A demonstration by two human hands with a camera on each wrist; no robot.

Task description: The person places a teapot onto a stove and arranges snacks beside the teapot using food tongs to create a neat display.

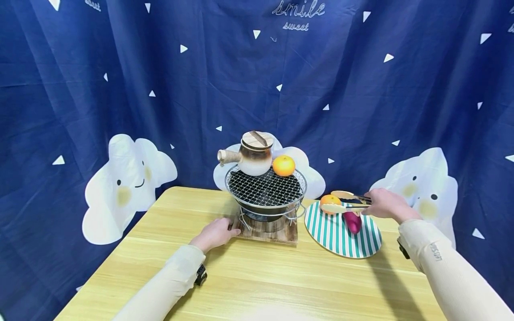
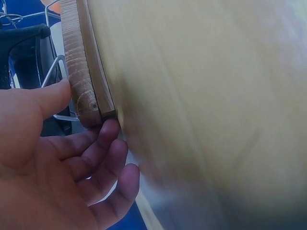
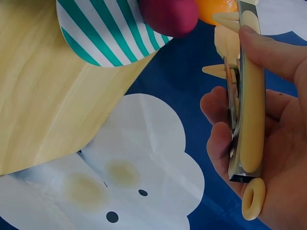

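We see cream-and-metal tongs (image 3: 252,120) gripped by the right hand (image 1: 383,203), tips astride a round orange fruit (image 1: 328,199) at the far left of the green-and-white striped plate (image 1: 341,244). The left hand (image 1: 214,233) pinches a brown wooden board (image 1: 265,236) under a round wire-mesh grill (image 1: 265,191).

Beyond the left hand (image 1: 214,233) and the right hand (image 1: 383,203), a dark blue curtain (image 1: 209,67) is hung in visible folds. White triangles (image 1: 256,34) are scattered over it; "smile sweet" lettering (image 1: 299,9) is printed high above both hands. A smiling cloud (image 1: 116,209) is shown left of the left hand, another cloud (image 1: 441,187) behind the right. A pale wood-grained tabletop (image 1: 321,285) is placed beneath; glare (image 1: 277,312) is noted nearer than both hands.
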